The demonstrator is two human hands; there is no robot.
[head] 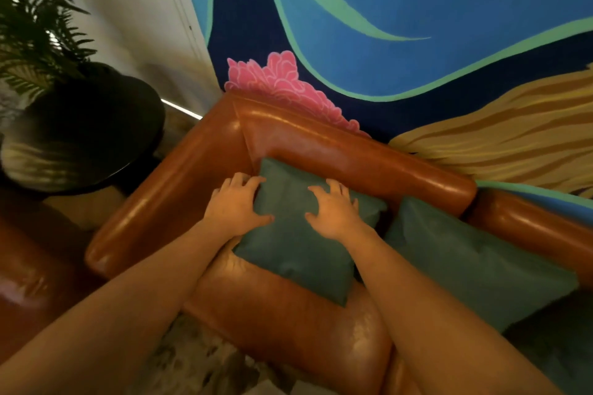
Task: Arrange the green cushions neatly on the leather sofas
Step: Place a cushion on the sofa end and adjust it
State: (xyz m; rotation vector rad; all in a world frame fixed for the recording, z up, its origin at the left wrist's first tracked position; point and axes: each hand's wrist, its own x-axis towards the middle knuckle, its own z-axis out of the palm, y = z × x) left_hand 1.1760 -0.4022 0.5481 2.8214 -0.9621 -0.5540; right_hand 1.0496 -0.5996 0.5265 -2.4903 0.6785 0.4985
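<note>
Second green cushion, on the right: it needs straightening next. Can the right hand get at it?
Probably yes: the right hand rests on the corner cushion, beside the second cushion, nothing between them.

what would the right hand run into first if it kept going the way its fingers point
The right hand lies on the left green cushion; past the cushion's top edge it would likely meet the leather sofa backrest, though depth is unclear.
</note>
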